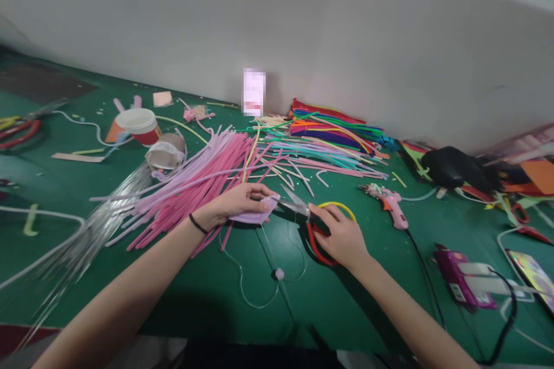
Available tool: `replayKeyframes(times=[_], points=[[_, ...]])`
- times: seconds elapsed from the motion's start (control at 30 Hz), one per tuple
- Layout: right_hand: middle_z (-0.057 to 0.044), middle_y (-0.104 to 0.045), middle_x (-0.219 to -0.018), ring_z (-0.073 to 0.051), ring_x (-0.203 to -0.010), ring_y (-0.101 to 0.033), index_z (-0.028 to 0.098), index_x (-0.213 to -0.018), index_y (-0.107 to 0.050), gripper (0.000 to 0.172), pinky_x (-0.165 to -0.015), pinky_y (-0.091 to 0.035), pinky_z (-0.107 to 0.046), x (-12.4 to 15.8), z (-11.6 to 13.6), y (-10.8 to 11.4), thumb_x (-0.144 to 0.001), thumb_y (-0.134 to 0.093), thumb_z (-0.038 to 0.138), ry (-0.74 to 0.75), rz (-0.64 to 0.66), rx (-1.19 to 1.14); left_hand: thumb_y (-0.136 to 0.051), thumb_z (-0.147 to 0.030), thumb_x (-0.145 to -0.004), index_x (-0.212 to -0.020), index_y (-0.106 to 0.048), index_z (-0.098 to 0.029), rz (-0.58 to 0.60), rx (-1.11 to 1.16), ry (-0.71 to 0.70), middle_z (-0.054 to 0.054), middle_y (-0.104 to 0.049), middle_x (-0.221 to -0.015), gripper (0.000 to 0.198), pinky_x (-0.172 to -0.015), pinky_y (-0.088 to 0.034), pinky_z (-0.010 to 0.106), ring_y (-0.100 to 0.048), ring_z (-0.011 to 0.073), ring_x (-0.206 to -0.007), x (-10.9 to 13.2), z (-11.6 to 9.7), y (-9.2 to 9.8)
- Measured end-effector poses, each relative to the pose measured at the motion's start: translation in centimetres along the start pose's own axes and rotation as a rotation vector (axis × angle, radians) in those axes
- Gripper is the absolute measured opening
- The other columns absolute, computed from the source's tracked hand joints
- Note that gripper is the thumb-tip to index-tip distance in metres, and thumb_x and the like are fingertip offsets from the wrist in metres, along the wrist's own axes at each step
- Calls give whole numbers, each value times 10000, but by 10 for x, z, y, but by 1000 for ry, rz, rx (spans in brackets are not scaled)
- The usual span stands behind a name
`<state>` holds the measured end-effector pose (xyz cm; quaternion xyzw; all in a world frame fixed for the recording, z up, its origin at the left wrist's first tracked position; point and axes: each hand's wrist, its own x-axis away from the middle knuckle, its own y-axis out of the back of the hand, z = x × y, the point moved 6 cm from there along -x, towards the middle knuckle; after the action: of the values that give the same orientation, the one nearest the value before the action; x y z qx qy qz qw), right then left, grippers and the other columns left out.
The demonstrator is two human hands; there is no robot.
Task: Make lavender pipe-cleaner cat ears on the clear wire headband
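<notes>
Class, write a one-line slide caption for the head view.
Left hand pinches a lilac piece; right hand holds red-handled scissors beside it.

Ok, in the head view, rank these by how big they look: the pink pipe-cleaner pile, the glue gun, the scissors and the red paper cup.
1. pink pipe-cleaner pile, by far the largest.
2. scissors, glue gun and red paper cup look near alike. The right hand covers the scissors' handles, so no firm ranking.

Lilac piece [258, 216]: soft, flat, pale purple, held low over the green worktop [182, 294], pinched by left hand [240, 202]. Scissors [298, 205]: silver blades parted, tips at the lilac piece's right end; red handle loops in right hand [341, 236], angled near-right.
</notes>
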<state>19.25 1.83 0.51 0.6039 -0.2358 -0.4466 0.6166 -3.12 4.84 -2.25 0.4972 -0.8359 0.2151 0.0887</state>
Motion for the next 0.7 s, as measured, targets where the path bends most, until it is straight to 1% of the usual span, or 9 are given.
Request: replayKeyframes(times=[0.17,0.3,0.43,0.53,0.7], points=[[-79,-635,-1058,-203,-859,-625,232,-1249,-591,433,-687,-507,-286,1,0,-3,-818,-545,249,-25,1,-2,-801,-218,-636,-975,-653,-174,-6,-7,-14,45,-690,-920,372,-706,-573,348,-674,180,-776,-1,0,2],[-71,-641,-1042,-191,-829,-631,253,-1250,-591,433,-649,-492,-268,2,-3,-5,-820,-544,244,-12,-21,35,-795,-228,-654,-1041,-655,-180,8,-21,-45,57,-696,-940,414,-709,-569,317,-679,175,-776,-1,1,3],[-50,-649,-1027,-166,-793,-630,278,-1232,-601,413,-613,-471,-245,3,-4,-1,-824,-549,242,20,-69,59,-784,-229,-675,-1090,-650,-175,16,-51,-58,69,-704,-946,439,-704,-564,289,-688,168,-749,-1,2,2],[-40,-649,-1006,-157,-774,-626,265,-1216,-609,417,-591,-465,-237,5,-3,4,-800,-579,235,29,-91,53,-783,-229,-678,-1091,-651,-171,5,-46,-64,69,-702,-965,437,-730,-565,307,-693,177,-767,0,1,2],[-30,-644,-1007,-150,-766,-622,264,-1224,-601,432,-602,-472,-237,6,0,7,-793,-591,230,26,-98,38,-791,-230,-670,-1083,-655,-161,-17,-33,-54,82,-709,-975,441,-751,-561,320,-700,183,-764,-1,3,1]])
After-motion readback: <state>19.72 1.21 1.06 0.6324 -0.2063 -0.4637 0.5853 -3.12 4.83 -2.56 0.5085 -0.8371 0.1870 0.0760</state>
